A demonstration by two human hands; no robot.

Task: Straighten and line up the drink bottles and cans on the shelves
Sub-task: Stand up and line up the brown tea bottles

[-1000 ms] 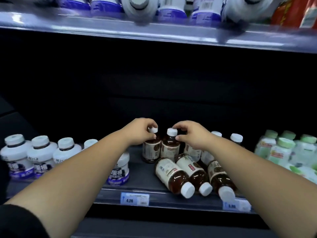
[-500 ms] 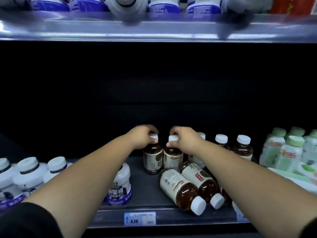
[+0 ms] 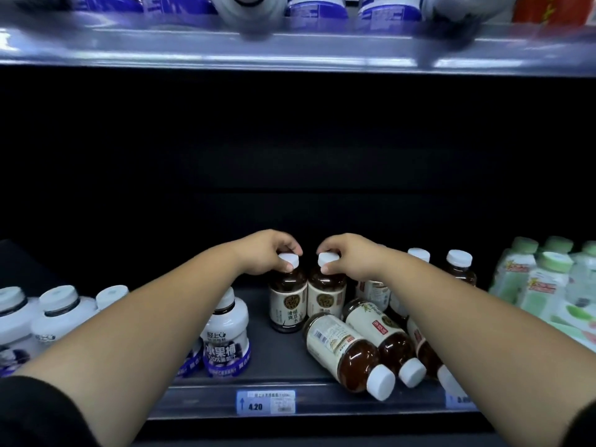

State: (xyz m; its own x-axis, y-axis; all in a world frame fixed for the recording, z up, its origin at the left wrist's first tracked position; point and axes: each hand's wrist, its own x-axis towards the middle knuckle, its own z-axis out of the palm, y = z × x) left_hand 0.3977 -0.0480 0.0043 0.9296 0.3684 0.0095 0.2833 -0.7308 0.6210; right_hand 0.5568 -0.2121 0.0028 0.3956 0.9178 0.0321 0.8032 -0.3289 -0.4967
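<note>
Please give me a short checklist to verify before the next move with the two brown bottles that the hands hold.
1. Left hand grips the cap of the left upright bottle: ok.
2. Right hand grips the cap of the right upright bottle: ok.
3. Both held bottles stand upright, side by side: ok.
4. Front bottles standing: not ok; the lying bottles rest on their sides, caps toward the shelf edge.
5. Free space behind the held bottles: cannot tell, too dark.

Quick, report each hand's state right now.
Left hand: closed, gripping the left upright brown bottle at its top.
Right hand: closed, gripping the right upright brown bottle at its top.
</note>
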